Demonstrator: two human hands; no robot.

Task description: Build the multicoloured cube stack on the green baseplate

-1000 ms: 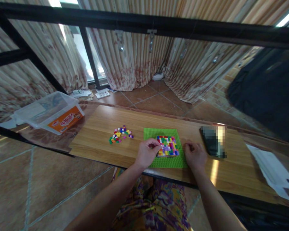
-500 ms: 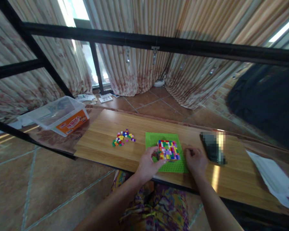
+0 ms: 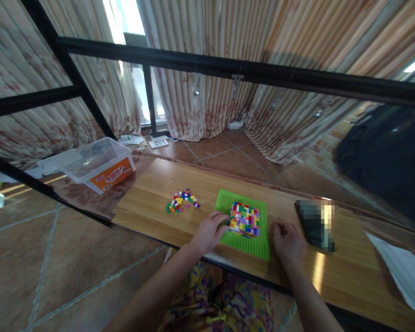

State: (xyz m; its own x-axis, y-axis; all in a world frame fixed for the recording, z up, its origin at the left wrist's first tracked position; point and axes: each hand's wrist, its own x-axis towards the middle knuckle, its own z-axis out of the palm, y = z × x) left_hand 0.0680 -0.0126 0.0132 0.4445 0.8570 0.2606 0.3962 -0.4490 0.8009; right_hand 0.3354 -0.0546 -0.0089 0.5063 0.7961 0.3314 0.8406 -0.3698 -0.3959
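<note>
Here the left hand [image 3: 207, 233] grips the brick block [image 3: 245, 218]; right hand [image 3: 289, 240] rests curled.

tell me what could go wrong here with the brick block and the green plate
The left hand has the multicoloured brick block tipped up at its left edge on the green baseplate; its layers might split apart. The right hand rests beside the plate, not on it, so the plate could slide. The loose bricks could get knocked off the table.
</note>
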